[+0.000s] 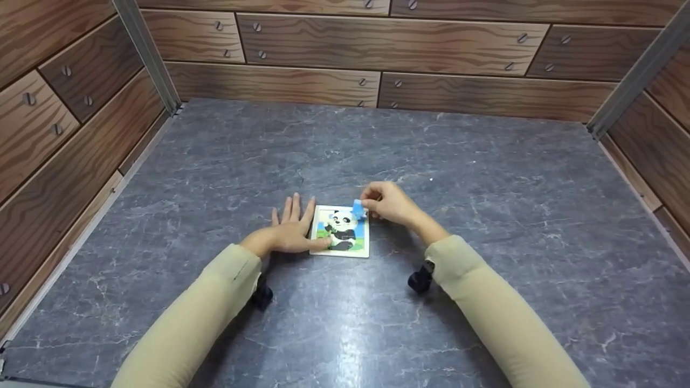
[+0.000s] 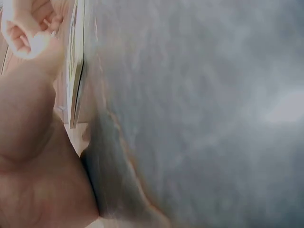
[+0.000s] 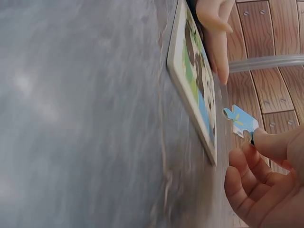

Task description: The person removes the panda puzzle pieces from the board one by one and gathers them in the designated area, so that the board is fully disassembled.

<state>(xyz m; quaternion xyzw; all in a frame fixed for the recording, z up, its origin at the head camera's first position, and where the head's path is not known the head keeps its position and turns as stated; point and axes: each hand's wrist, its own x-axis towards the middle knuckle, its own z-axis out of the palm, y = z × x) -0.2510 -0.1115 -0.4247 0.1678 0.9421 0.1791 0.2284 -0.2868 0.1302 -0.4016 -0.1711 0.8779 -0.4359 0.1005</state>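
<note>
A square panda jigsaw puzzle [image 1: 345, 237] in a pale frame lies flat on the table. My right hand [image 1: 392, 203] pinches a light blue puzzle piece [image 3: 243, 119] between thumb and fingertips, just above the puzzle's upper right corner. In the right wrist view the piece has knobs along its edges and is held clear of the board. My left hand [image 1: 291, 231] lies with straight, spread fingers along the puzzle's left side, its thumb resting on the lower left part of the board. The left wrist view shows the board's edge [image 2: 76, 71] beside that thumb.
The grey marbled table [image 1: 345, 145] spreads around the puzzle. Wood-patterned walls [image 1: 393, 46] with metal corner posts [image 1: 148, 54] bound it at the back and both sides. A black wrist camera [image 1: 420, 277] hangs under the right sleeve, another [image 1: 262, 295] under the left.
</note>
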